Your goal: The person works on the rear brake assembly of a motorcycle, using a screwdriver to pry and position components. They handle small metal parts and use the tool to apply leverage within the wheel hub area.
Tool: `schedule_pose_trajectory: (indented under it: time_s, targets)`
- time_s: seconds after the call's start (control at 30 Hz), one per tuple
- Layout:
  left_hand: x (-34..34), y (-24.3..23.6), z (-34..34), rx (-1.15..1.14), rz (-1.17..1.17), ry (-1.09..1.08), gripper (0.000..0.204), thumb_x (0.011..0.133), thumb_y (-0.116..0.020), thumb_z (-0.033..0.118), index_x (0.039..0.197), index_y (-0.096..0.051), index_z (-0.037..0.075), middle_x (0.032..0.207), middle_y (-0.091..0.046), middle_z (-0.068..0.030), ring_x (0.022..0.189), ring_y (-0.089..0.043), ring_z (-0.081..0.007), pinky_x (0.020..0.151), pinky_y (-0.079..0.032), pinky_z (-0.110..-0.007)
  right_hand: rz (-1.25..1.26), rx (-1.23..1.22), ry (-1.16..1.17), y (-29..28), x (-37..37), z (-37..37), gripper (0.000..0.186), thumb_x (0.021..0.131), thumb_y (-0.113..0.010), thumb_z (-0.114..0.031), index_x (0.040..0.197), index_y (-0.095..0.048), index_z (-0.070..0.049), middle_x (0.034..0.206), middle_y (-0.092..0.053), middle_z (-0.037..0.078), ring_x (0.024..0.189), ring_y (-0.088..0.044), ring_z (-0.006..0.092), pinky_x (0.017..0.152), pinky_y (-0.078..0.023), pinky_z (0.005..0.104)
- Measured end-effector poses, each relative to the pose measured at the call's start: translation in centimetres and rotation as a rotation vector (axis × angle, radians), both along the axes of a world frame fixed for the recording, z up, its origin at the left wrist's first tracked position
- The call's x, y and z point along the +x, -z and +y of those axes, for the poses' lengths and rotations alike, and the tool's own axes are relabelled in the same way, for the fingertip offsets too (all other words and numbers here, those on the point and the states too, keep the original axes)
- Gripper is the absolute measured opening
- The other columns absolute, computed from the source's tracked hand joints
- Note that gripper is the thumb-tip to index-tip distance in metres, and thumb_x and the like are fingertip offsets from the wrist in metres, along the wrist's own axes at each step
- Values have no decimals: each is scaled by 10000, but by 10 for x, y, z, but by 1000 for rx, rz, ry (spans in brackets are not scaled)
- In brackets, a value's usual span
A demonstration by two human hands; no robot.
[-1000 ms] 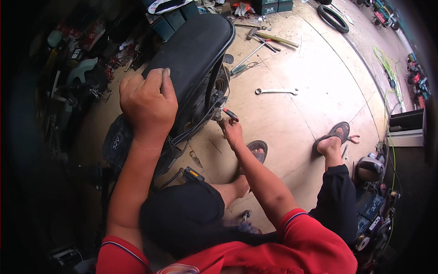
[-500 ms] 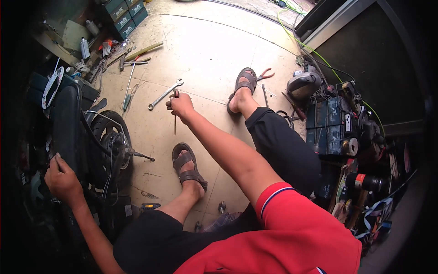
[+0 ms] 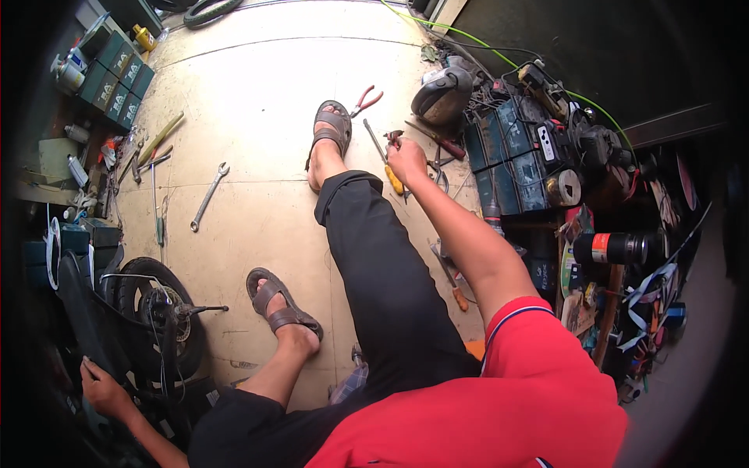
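Observation:
My left hand (image 3: 105, 390) grips the edge of the black seat (image 3: 78, 308) of a small motorbike at the lower left. Beside it are the bike's rear wheel (image 3: 144, 285) and bare axle (image 3: 204, 310). My right arm reaches out to the right across my black-trousered leg. My right hand (image 3: 407, 158) is closed around a screwdriver whose dark red handle end (image 3: 392, 137) shows above the fingers. It hovers over tools on the floor next to my right foot, close to a yellow-handled screwdriver (image 3: 396, 181).
A spanner (image 3: 207, 197) and long tools (image 3: 156, 148) lie on the tan floor at left. Red pliers (image 3: 365, 100) sit by my sandal. On the right are a grey helmet-like shell (image 3: 442, 93), dark batteries (image 3: 515, 156) and a green hose (image 3: 468, 39). Green boxes (image 3: 117, 74) stand at the upper left.
My head has turned right, so the bike slid to the lower left. My right hand carried the screwdriver from the axle across the floor to the tool pile on the right.

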State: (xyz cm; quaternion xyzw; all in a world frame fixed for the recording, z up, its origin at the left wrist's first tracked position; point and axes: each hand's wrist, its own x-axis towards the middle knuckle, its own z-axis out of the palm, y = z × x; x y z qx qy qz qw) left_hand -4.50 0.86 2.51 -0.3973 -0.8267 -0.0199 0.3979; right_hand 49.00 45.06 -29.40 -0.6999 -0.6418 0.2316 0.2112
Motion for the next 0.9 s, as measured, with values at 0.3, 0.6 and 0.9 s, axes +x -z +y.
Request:
schedule_pose_trajectory:
  time_s: [0.3,0.6,0.9]
  targets:
    - [1,2,3,-29,-10,-4,348,970,-632,307,767,-754,52,718,-699,-185,626,-624,-440,570,-476,-524,19,-338,43,62,40,-193,248,927,-684,-259,1016,-711,-29,935,-732,238,922,-705,427,841,-552,503]
    - [4,-2,-1,-16,-8,-17,337,974,-631,300,793,-765,49,722,-695,-195,627,-618,-445,572,-474,-525,-316,-186,229,68,80,-133,357,944,-669,-208,1215,-632,21,1277,-632,249,1181,-631,388,988,-520,465]
    - [-26,12,-25,-31,-118,-82,310,1018,-608,326,980,-771,65,880,-732,-171,776,-663,-395,687,-519,-471,-396,-313,369,61,100,-96,218,788,-739,-220,846,-769,-11,929,-769,219,800,-759,296,753,-607,425]
